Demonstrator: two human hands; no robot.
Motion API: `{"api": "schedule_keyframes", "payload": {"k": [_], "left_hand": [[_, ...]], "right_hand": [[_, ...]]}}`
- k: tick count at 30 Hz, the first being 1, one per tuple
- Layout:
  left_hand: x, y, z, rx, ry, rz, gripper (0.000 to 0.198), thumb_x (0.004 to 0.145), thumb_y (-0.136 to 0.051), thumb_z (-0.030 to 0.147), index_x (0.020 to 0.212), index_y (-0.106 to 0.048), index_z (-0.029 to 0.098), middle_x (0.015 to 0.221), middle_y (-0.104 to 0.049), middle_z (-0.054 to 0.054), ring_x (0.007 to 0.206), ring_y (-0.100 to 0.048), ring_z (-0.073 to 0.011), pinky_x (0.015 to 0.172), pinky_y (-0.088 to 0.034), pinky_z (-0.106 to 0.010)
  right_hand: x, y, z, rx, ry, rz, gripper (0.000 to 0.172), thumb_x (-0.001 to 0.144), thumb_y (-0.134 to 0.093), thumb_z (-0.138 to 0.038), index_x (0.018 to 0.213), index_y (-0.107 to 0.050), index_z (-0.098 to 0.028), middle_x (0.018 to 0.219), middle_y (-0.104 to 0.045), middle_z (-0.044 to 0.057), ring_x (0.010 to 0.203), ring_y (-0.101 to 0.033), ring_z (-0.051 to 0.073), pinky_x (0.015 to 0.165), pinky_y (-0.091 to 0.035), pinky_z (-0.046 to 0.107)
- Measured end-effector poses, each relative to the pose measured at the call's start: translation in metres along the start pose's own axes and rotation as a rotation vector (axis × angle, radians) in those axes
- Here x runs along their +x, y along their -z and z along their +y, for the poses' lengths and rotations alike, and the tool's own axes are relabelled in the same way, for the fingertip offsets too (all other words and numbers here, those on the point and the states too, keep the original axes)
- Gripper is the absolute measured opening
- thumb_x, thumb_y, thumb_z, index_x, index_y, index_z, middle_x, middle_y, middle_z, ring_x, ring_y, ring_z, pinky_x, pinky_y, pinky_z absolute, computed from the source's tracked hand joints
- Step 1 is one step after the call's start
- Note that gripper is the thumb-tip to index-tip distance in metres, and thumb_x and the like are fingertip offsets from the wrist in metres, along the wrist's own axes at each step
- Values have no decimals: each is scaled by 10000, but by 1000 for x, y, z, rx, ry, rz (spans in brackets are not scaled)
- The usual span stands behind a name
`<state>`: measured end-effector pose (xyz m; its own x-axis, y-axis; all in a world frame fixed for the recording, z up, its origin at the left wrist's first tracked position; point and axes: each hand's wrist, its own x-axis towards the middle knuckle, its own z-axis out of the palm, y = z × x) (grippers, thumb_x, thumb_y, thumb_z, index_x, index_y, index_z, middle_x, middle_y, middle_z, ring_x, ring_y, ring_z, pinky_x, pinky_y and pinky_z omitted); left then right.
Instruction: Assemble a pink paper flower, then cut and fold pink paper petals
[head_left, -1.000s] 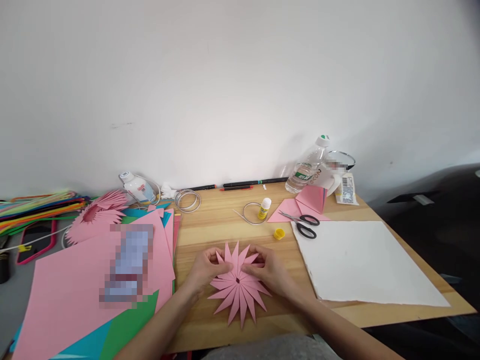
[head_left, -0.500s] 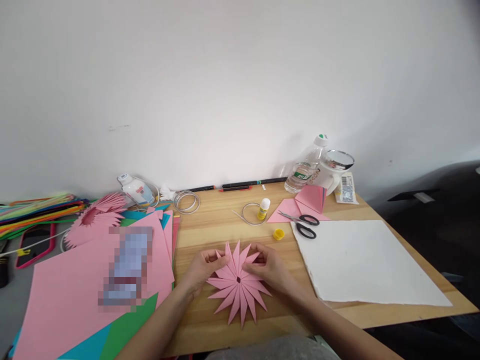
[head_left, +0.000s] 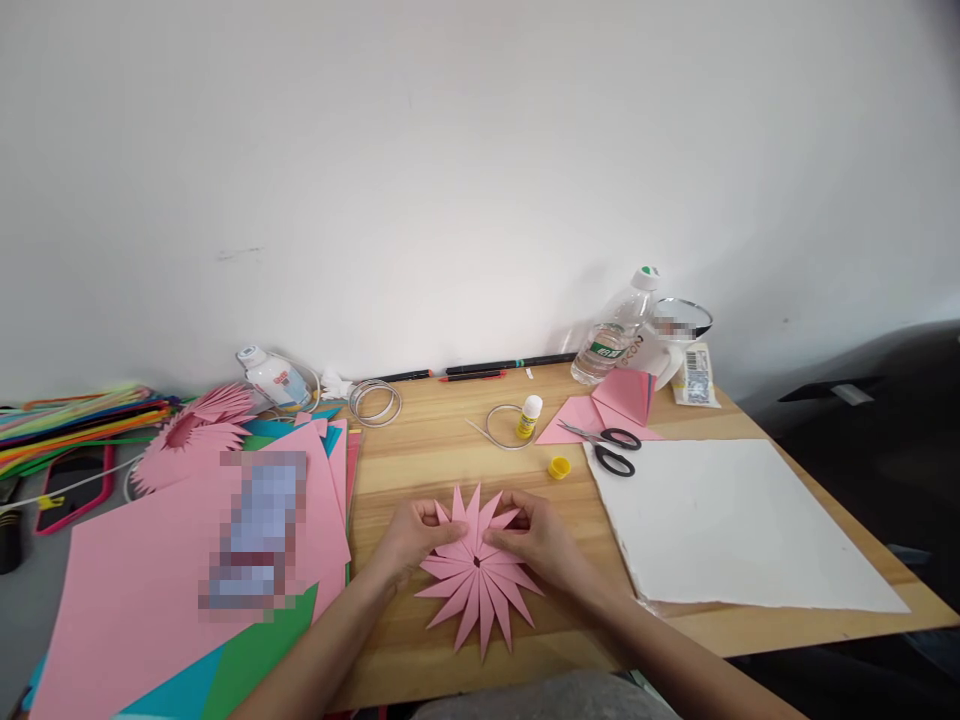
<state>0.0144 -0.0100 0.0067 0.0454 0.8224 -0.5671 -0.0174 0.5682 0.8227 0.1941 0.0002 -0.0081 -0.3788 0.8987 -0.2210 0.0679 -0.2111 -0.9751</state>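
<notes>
A pink paper flower [head_left: 477, 585] with many pointed petals lies flat on the wooden table [head_left: 435, 460] right in front of me. My left hand [head_left: 409, 540] pinches petals on its upper left side. My right hand [head_left: 536, 540] presses and pinches petals on its upper right side. Both hands have the fingers curled onto the paper near the flower's middle.
Pink and coloured paper sheets [head_left: 150, 580] lie at left, with another pink flower [head_left: 191, 430] and pipe cleaners [head_left: 67, 415]. A white sheet [head_left: 720, 520] lies at right. Scissors [head_left: 607, 450], glue bottle [head_left: 529, 416], yellow cap [head_left: 558, 467], wire coils [head_left: 375, 402], water bottle [head_left: 611, 335] stand behind.
My fingers have shifted slightly on the flower's upper petals. The flower stays in the same place on the table.
</notes>
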Motion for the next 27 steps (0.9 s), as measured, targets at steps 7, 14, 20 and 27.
{"api": "schedule_keyframes", "payload": {"k": [7,14,20,27], "left_hand": [[4,3,4,-22,-17,-30,370,478,-785,416,579,-594,117,521,-588,10,445,-494,-75,443,-346,-185],[-2,16,14,-144,-54,-107,381,617,-698,472,777,-629,133,661,-646,-34,555,-580,-122,515,-430,-216],[-4,11,5,-109,46,-113,404,479,-809,348,772,-640,128,702,-674,-47,606,-621,-159,544,-474,-251],[-1,5,5,-151,51,-2,378,433,-824,310,706,-640,124,650,-686,-42,559,-625,-165,524,-492,-276]], "right_hand": [[2,2,4,67,20,14,174,650,-662,-263,719,-565,-136,678,-599,0,610,-544,128,557,-404,227],[2,2,4,248,-11,47,276,666,-684,-350,788,-551,-141,729,-627,32,638,-577,148,576,-440,249],[4,1,6,154,13,79,306,690,-646,-436,713,-538,-150,643,-569,-3,557,-519,116,498,-392,216],[4,0,4,159,-18,135,296,672,-664,-413,720,-538,-150,627,-559,-13,544,-503,115,483,-371,213]]}}
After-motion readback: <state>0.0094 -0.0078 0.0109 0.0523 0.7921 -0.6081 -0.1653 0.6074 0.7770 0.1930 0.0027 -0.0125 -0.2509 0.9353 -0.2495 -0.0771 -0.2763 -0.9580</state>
